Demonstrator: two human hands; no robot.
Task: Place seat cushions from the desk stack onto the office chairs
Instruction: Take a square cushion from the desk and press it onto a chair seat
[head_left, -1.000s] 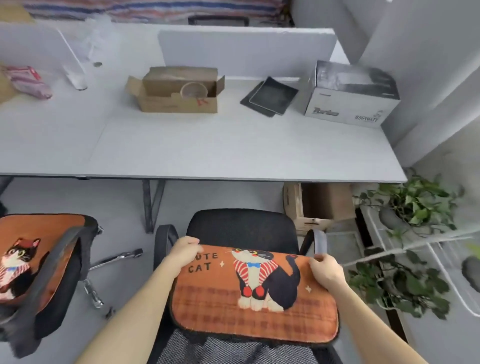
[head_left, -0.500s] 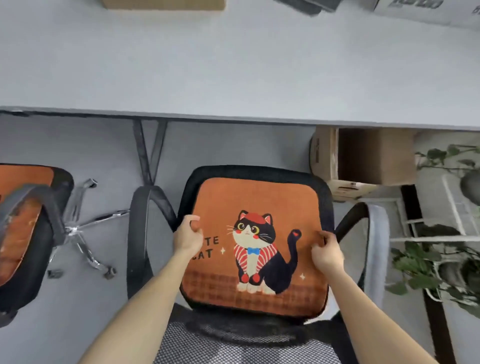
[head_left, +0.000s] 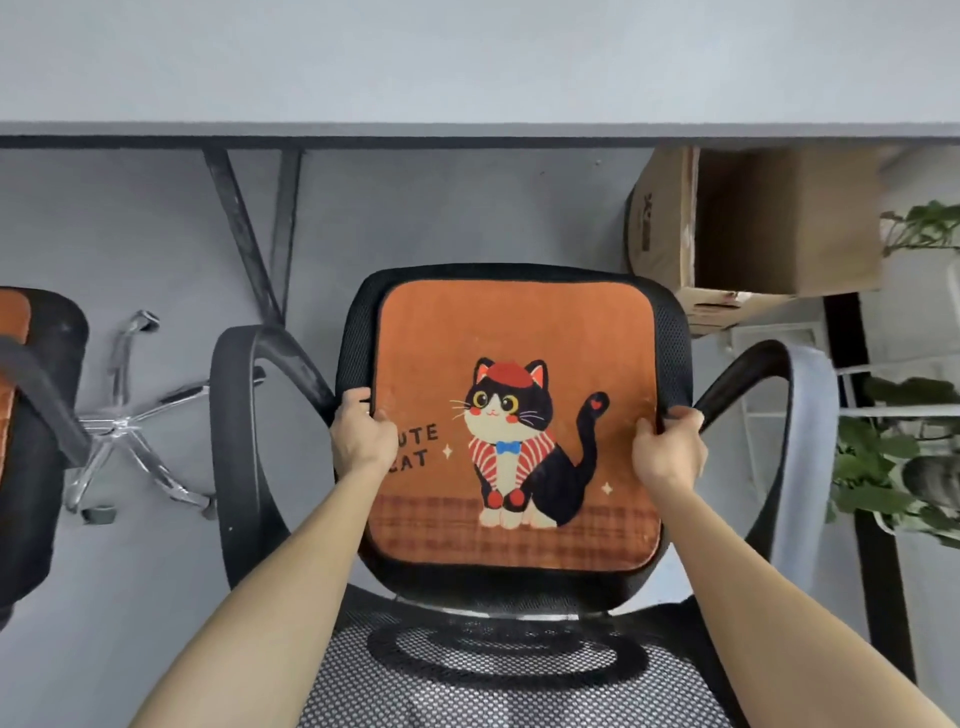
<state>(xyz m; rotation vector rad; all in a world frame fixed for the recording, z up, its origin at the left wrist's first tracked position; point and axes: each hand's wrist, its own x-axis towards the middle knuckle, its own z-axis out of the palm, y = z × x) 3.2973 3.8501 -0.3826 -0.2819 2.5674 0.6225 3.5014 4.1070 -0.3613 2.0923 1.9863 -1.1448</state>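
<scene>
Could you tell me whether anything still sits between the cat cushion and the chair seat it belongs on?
Nothing visible does. The cushion already lies flat on the seat, inside its black rim, between the two armrests. The left hand and right hand grip its side edges.

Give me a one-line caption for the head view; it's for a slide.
Both hands, left and right, grip the orange cat cushion on the black office chair.

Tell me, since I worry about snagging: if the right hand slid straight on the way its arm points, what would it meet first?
Probably the chair seat's black mesh rim just beyond the right hand, whose fingers already grip the cushion edge; past that, the cardboard box, though depth is unclear.
</scene>
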